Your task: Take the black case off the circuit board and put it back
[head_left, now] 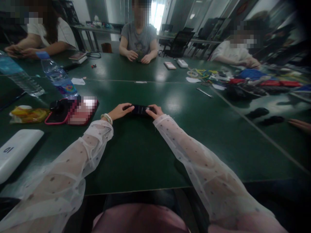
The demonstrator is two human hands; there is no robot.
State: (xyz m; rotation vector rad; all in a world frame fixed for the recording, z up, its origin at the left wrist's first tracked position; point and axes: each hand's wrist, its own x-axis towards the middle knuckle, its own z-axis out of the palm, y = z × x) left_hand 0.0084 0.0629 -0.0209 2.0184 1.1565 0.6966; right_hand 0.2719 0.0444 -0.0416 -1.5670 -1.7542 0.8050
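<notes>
Between both my hands I hold a black smartphone sideways, just above the green table, its dark screen showing some small light text. My left hand, with a beaded bracelet at the wrist, grips the phone's left end with the thumb on top. At its right end, my right hand pinches it the same way, thumb near the screen. The fingers underneath are hidden. Left of my left hand lie an open pink-edged case and a black object on its dark half.
At the left stand two plastic bottles, near a yellow snack packet and a white power bank. A wrench lies to the right, before a pile of cables and bags. Several people sit around the green table.
</notes>
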